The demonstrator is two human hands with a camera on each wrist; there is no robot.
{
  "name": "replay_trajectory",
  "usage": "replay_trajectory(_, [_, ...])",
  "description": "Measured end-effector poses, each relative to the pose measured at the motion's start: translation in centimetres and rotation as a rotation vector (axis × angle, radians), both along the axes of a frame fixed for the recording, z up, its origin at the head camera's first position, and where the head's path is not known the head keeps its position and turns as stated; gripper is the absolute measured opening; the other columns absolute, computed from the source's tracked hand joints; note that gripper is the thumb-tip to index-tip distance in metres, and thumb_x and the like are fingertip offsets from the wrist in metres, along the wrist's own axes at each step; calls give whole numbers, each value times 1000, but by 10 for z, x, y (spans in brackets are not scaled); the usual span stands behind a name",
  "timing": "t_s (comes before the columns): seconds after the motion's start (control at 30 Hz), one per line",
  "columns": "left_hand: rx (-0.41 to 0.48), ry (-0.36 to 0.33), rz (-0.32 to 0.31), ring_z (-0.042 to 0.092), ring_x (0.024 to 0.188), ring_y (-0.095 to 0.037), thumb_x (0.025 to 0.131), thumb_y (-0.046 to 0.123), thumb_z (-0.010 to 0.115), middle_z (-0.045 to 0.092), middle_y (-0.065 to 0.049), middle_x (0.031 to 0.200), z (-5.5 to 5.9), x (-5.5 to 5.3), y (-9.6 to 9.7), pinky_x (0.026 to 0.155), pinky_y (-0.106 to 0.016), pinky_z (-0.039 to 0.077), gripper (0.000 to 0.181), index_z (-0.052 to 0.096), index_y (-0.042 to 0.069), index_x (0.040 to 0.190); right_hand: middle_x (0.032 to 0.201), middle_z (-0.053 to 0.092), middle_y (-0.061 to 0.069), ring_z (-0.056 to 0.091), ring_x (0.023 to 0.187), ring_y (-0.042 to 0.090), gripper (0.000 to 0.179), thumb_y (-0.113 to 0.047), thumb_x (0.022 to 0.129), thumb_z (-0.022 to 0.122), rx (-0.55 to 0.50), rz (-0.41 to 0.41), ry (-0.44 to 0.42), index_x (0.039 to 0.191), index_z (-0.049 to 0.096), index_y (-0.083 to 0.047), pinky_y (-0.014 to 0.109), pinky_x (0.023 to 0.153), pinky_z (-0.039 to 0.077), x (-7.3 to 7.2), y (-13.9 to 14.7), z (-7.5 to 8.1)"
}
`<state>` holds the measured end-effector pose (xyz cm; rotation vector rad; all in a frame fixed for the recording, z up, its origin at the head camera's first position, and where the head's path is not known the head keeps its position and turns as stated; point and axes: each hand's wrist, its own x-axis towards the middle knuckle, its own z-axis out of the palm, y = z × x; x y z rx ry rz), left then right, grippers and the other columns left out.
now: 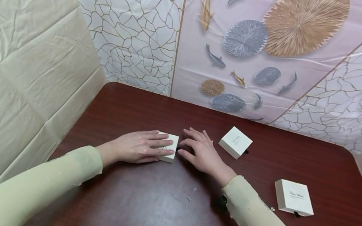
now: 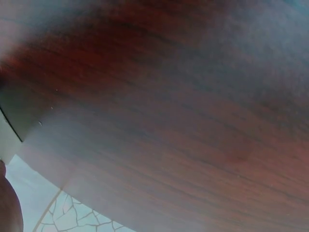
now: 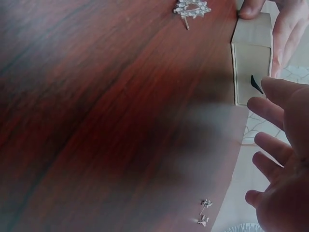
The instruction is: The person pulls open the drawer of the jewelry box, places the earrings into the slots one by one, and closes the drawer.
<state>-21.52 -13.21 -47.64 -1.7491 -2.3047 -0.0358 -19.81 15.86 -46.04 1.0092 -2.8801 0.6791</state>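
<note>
My left hand (image 1: 142,146) lies over a small white box (image 1: 169,155), fingers spread across its lid and thumb along its near side. In the right wrist view, the left thumb touches the side of this white box (image 3: 253,53), and a black ribbon tab (image 3: 255,84) sticks out of its end face. Close to that end is my right hand (image 1: 203,155), its thumb and fingers apart, fingertips right at the tab. Most of the left wrist view is dark table, with part of a finger (image 2: 9,205) at the left edge.
Two more white boxes (image 1: 236,142) (image 1: 295,197) with black tabs stand to the right. Small sparkly pieces (image 1: 194,189) lie on the brown table (image 1: 127,208); a rhinestone ornament (image 3: 192,8) and flower-shaped pieces (image 3: 205,205) show in the right wrist view. Patterned cloth (image 1: 137,28) hangs behind.
</note>
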Motion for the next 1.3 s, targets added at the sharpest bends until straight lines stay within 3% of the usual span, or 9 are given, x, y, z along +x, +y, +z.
replay_trajectory(0.5, [37,41,-28,53,146,-33,101,32,75,60,-12,155,-1,-2,1,120,-48,44,53,63,18,151,153,59,19,45,151,40,8,-19,98,79,-16,-3,6,96,77,-12,70,125,23,-4,-7,-4])
replay_trajectory(1.3, [24,19,-12,51,148,-32,102,31,74,58,-11,157,-2,0,-1,120,-49,44,53,62,19,152,154,58,17,44,152,39,14,-12,98,75,-50,1,-21,85,72,-17,70,126,19,-8,-10,-11])
